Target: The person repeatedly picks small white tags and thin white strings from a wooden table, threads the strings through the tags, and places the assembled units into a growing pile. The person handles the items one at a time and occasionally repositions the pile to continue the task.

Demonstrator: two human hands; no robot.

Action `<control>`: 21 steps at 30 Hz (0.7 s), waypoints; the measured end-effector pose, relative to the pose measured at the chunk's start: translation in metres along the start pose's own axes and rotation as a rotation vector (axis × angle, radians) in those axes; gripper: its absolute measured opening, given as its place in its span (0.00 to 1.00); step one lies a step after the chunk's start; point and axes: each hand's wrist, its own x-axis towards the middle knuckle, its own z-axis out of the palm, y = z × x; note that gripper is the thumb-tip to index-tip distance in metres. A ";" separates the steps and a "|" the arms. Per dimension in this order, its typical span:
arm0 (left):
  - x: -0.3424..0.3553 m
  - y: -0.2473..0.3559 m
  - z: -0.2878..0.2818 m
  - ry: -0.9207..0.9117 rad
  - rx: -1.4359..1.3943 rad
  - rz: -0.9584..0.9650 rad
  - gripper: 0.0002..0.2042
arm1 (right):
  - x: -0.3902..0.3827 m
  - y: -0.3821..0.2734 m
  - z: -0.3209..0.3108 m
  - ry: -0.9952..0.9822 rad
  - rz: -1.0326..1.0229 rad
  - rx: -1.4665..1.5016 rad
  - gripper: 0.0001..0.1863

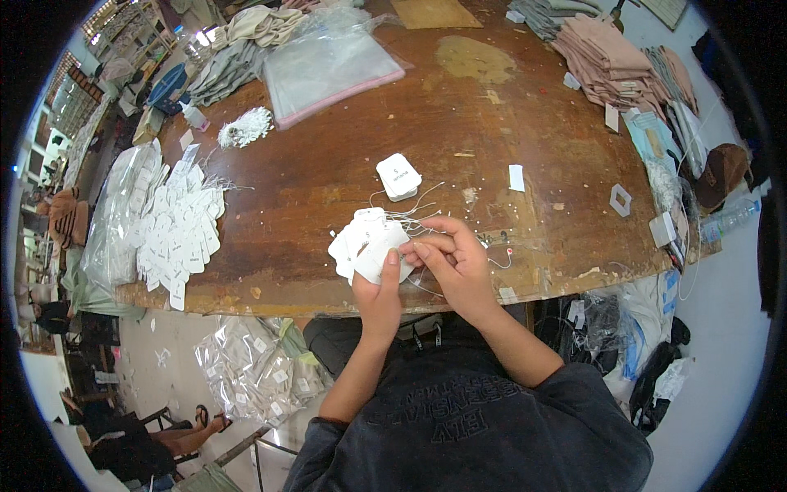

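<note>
My left hand (pixel 379 293) pinches a white hang tag (pixel 383 250) near the table's front edge, thumb on top. Close beside it, my right hand (pixel 449 261) has its thumb and forefinger pressed together at the tag's corner, where thin white strings (pixel 418 205) show; the string end between the fingertips is too small to make out fully. Under and behind the held tag lies a loose heap of white tags (pixel 340 250) with strings. Just beyond them stands a neat stack of square white tags (pixel 399 176).
A large pile of tags (pixel 180 221) lies at the left beside clear plastic packaging (pixel 119 213). Farther back are a bundle of strings (pixel 246 127), clear bags (pixel 328 70) and folded pink cloth (pixel 611 61). A packed bag (pixel 254 369) sits below the table, and a person (pixel 139 443) sits at lower left.
</note>
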 end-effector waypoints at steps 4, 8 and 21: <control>-0.001 0.005 0.003 0.052 0.005 0.006 0.14 | 0.004 0.002 0.000 0.001 -0.066 -0.240 0.05; -0.002 0.007 0.006 0.073 0.063 0.054 0.13 | 0.005 0.005 0.002 0.031 -0.246 -0.493 0.04; -0.007 0.006 0.007 0.081 0.138 0.126 0.13 | 0.009 0.011 0.010 0.017 -0.465 -0.674 0.03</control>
